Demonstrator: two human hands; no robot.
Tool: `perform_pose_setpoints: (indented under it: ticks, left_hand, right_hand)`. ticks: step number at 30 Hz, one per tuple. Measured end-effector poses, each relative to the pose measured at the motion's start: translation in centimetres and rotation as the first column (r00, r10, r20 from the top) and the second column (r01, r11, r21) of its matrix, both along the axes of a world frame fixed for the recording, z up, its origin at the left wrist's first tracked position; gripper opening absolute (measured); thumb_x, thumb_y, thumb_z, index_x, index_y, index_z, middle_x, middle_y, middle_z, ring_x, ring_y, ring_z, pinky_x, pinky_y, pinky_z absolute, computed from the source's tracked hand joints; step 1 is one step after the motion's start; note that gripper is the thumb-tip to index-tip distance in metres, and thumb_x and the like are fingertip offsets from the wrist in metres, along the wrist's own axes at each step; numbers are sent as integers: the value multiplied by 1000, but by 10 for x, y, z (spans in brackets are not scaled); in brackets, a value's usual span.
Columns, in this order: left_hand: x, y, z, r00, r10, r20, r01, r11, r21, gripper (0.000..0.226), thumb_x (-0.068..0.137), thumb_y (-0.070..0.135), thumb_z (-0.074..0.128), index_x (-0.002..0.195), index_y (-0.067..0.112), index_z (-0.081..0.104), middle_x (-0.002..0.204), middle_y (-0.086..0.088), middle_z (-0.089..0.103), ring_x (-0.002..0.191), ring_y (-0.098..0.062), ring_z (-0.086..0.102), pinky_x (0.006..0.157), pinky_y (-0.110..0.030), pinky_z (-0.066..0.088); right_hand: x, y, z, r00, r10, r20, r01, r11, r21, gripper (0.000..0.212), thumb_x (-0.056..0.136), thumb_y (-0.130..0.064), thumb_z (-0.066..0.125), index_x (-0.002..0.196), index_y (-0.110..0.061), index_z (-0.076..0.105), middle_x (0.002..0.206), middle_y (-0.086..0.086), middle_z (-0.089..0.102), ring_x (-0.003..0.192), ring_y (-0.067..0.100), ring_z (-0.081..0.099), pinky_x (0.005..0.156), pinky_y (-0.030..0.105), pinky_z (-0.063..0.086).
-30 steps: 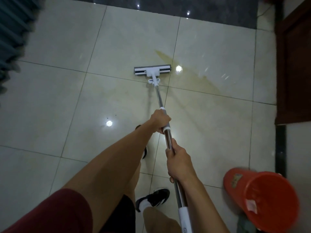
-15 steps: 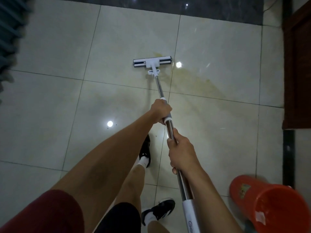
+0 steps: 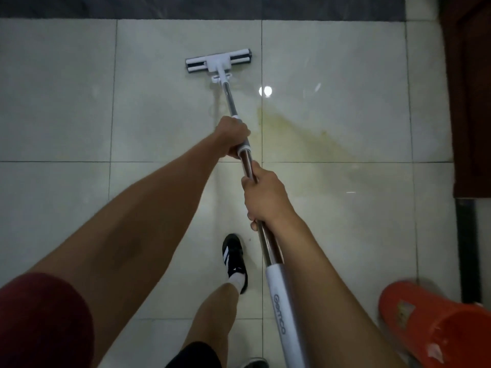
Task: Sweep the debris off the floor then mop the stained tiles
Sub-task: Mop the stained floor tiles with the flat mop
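I hold a flat mop with a white and black head lying on the pale floor tiles, near the dark strip at the far wall. Its metal pole runs back to me. My left hand grips the pole at its grey collar. Lower down, my right hand grips the bare metal above the white sleeve. A yellowish stain spreads over the tiles to the right of the pole, behind the mop head.
An orange bucket stands at the bottom right. A dark wooden door frame runs along the right edge. My foot in a black shoe is planted on the tile under the pole. A ceiling light glints on the wet floor.
The mop head has slid forward past the near end of the stain toward the dark strip. I have stepped forward, my left foot now ahead, and the bucket sits farther back.
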State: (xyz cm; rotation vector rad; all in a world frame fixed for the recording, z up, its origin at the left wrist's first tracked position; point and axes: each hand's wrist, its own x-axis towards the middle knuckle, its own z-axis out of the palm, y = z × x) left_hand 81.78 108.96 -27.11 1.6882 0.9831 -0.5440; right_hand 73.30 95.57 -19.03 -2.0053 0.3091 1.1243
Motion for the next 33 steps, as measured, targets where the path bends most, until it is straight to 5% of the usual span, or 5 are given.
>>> perform_pose_setpoints:
  ticks: [9,18,23,29,33]
  left_hand:
    - [-56,-47,-1,997,-77,-24,78,995,70,19,99,12,59,82,8,51,89,-17,65,76,-34,72,68,-50,63]
    - [-172,-141,5,961,-271,-62,272,962,12,8,98,13,55,105,14,52,91,-8,59,64,-22,62,42,-26,52]
    - [-273,-204,3,939,-341,-46,343,939,23,26,97,12,56,76,22,44,78,-3,55,60,-20,60,39,-21,48]
    - [-400,-275,-1,891,-454,-12,454,888,69,26,95,8,60,72,12,48,83,-9,58,82,-28,61,82,-44,56]
    - [-452,-297,-4,872,-490,-2,489,870,56,16,95,11,58,81,7,52,78,-8,57,67,-19,57,65,-34,55]
  right_hand:
    - [-63,-44,4,999,-17,-34,18,1000,18,54,106,-22,42,156,-36,27,96,6,52,58,13,52,49,26,48]
    - [-204,-128,9,995,-97,16,97,995,-10,48,104,-21,41,150,-33,36,90,1,49,65,10,46,69,33,50]
    - [-311,-183,21,992,-120,35,121,993,-8,45,103,-19,39,146,-32,38,84,0,51,61,15,52,52,23,47]
    - [-445,-244,31,983,-185,18,185,983,3,49,103,-20,39,148,-38,35,74,-1,51,58,12,51,51,25,46]
    - [-502,-260,31,964,-264,18,264,965,6,46,103,-20,42,146,-34,38,73,-2,51,58,9,50,54,24,45]
